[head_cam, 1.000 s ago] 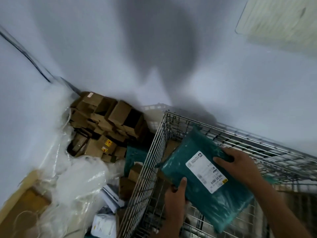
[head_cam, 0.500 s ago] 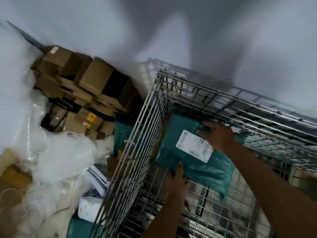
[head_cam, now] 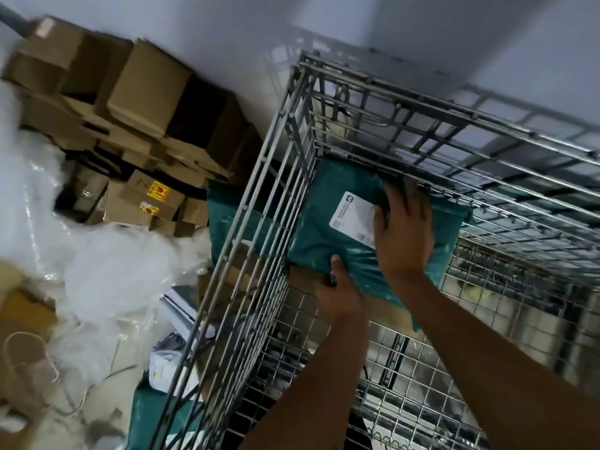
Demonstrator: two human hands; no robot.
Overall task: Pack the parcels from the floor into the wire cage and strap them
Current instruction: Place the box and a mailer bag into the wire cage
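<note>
Inside the wire cage (head_cam: 246, 241), a teal parcel (head_cam: 328, 235) with a white label (head_cam: 352, 216) lay in the far left corner against the mesh walls, resting on a brown cardboard piece (head_cam: 305, 280). The right hand (head_cam: 404, 232) lay flat on top of it, fingers (head_cam: 394, 198) spread and released over the label's right end, while the left hand (head_cam: 337, 290) grasped the parcel's near edge, thumb on top and the other fingers hidden beneath. Outside the cage to the left were stacked cardboard boxes (head_cam: 143, 92), crumpled clear plastic (head_cam: 107, 271) and another teal bag (head_cam: 224, 219) on the floor.
</note>
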